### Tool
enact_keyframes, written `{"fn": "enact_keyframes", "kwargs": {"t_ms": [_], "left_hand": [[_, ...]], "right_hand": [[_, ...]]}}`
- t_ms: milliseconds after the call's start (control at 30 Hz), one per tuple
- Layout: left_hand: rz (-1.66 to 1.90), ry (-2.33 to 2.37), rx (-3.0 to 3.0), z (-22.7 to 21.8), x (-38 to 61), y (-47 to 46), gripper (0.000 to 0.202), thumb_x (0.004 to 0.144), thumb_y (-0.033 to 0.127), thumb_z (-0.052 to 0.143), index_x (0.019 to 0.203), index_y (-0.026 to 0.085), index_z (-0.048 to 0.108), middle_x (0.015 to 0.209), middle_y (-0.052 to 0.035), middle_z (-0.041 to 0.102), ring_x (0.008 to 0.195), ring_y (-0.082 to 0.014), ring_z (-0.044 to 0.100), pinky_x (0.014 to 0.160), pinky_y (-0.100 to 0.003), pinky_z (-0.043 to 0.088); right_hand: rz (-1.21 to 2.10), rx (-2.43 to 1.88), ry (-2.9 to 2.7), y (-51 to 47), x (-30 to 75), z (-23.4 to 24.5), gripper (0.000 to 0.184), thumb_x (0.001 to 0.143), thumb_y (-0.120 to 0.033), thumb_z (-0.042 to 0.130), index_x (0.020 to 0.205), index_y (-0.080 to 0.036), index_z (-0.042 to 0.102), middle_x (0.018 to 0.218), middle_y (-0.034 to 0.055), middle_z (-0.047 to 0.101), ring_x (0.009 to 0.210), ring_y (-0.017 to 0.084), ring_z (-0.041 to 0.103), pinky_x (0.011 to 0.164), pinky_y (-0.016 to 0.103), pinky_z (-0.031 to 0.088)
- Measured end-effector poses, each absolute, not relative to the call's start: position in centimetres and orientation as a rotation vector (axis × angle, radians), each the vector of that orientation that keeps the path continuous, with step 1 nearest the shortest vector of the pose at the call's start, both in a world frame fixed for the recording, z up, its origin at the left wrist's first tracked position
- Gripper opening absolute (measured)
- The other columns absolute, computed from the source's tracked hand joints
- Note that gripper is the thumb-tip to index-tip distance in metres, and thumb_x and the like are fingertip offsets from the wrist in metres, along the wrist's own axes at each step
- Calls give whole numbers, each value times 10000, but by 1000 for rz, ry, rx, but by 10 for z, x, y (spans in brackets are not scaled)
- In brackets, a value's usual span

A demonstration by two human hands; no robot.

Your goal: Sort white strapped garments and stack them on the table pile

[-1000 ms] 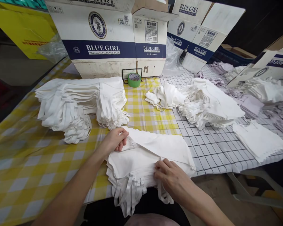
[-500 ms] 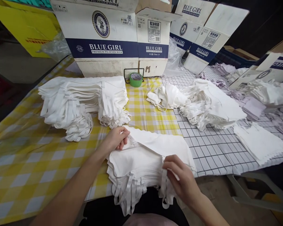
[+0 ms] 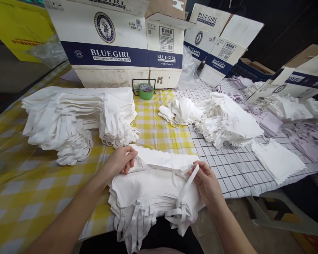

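Observation:
A pile of white camisole-like tops point(image 3: 145, 187) with thin straps lies at the table's front edge, its straps hanging down towards my lap. My left hand point(image 3: 122, 160) is closed on the left strap end of the uppermost camisole point(image 3: 164, 159), whose top part is folded back. At the other corner my right hand point(image 3: 206, 180) pinches that camisole's right strap point(image 3: 188, 183), which loops down over the pile. Parts of both grips are hidden by the fingers. To the left stands a taller stack of the same white tops point(image 3: 82, 102), straps bunched at its front.
Beer cartons point(image 3: 111, 74) stand at the back, with a green tape roll point(image 3: 146, 91) before them. More white garments point(image 3: 228, 116) are heaped on the grid cloth, near a single flat white piece point(image 3: 278, 160). Lilac garments point(image 3: 267, 121) lie farther right. A grey stool point(image 3: 283, 218) is below.
My right hand has moved up from the front straps to the folded camisole's right corner, raising a strap. My left hand keeps its hold. The view has shifted slightly.

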State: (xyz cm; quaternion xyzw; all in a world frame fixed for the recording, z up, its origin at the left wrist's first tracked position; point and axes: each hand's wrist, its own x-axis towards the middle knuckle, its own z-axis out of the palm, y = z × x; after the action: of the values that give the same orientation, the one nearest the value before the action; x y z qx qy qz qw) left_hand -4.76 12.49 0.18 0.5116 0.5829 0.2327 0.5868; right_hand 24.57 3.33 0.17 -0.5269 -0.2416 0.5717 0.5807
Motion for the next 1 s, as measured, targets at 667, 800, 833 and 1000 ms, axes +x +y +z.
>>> {"fn": "enact_keyframes", "kwargs": {"t_ms": [667, 800, 833, 1000], "left_hand": [[711, 1390, 1231, 7, -54, 92, 330, 766, 445, 569, 993, 214, 503, 587, 65, 528, 394, -66, 454, 385, -176, 312], [739, 1390, 1157, 13, -66, 47, 385, 789, 444, 563, 1099, 247, 447, 599, 75, 494, 424, -66, 431, 423, -187, 316], [736, 1386, 1119, 13, -69, 36, 393, 791, 448, 562, 1108, 252, 436, 588, 78, 487, 427, -69, 427, 432, -191, 324], [761, 1337, 915, 10, -72, -7, 449, 772, 483, 572, 1125, 256, 412, 616, 69, 506, 388, -62, 405, 398, -197, 285]], "right_hand": [[1670, -1143, -447, 17, 237, 30, 146, 809, -312, 630, 859, -203, 547, 702, -21, 590, 624, 133, 629, 613, 237, 479], [1809, -1148, -457, -4, 233, 40, 174, 835, -362, 558, 908, -205, 545, 687, -3, 607, 496, 137, 595, 494, 237, 432], [1835, -1152, -465, -9, 231, 42, 209, 842, -376, 537, 965, -207, 546, 697, 5, 618, 467, 136, 583, 476, 241, 423], [1868, -1224, -541, -35, 222, 54, 470, 854, -449, 481, 1254, -204, 461, 803, 64, 657, 497, 170, 601, 531, 302, 448]]}}
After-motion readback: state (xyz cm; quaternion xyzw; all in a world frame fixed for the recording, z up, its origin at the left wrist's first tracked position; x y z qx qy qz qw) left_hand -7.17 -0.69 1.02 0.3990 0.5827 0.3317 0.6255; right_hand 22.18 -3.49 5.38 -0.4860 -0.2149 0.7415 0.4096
